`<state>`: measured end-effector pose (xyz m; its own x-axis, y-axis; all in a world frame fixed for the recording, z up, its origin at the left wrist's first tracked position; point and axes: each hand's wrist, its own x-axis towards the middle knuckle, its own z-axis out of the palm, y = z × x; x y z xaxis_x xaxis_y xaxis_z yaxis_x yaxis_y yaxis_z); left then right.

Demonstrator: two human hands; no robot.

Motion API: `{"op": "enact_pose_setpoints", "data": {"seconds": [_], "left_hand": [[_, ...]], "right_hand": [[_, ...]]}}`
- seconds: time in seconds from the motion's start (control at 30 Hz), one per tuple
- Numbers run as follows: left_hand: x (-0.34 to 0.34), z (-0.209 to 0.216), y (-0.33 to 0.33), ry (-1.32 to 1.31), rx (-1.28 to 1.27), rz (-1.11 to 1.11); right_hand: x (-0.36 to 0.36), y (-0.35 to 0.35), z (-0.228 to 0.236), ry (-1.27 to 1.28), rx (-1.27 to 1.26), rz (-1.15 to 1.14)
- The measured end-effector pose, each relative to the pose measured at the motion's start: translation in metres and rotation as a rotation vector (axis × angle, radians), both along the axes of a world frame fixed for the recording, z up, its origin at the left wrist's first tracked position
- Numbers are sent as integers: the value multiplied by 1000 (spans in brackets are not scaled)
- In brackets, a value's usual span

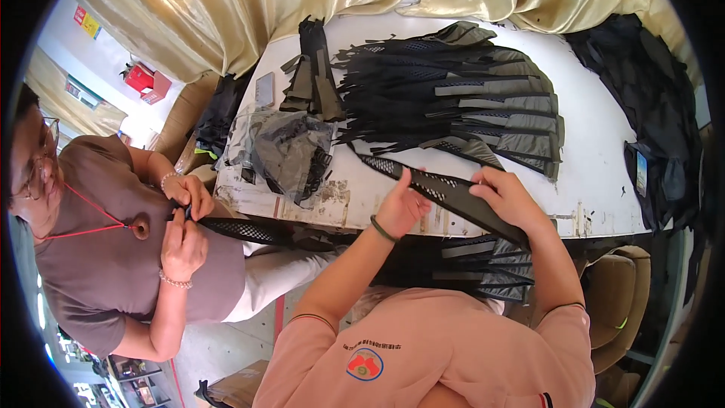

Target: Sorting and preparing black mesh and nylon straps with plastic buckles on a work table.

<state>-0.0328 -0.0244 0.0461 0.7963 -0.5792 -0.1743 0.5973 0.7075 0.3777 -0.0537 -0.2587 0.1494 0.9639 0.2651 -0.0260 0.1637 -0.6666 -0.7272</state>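
Across the table's near edge lies a long black mesh fabric strap [451, 195] with a grey-black padded part. My left hand [402, 208] grips its mesh section, thumb on top, the other fingers partly hidden. Further right, my right hand [504, 195] is closed on the strap's wider part, thumb and fingers bent over its upper edge. Just beyond my hands, a large fanned pile of similar black and grey straps [453, 98] covers the middle of the table. More such straps [491, 268] lie below the table edge, near my lap.
On the white table [596, 121] sit a clear plastic bag of grey and black pieces [291, 153], a smaller strap bundle [316, 72] and a phone-like slab [264, 89]. Dark fabric [642, 98] hangs at right. At left, a co-worker [128, 234] holds another mesh strap [240, 230]. Cardboard boxes [621, 287] stand lower right.
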Motion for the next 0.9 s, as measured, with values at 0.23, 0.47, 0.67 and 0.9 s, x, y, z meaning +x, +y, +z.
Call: {"op": "enact_pose_setpoints", "data": {"seconds": [0.23, 0.47, 0.67, 0.9], "left_hand": [[14, -28, 42, 26, 344, 323], [-10, -21, 41, -88, 742, 426], [-16, -12, 30, -288, 623, 364], [-23, -7, 61, -335, 768, 249]], "right_hand": [[-26, -108, -29, 76, -92, -4], [-1, -49, -53, -444, -226, -41], [24, 93, -80, -126, 335, 243], [22, 112, -99, 117, 506, 192]]}}
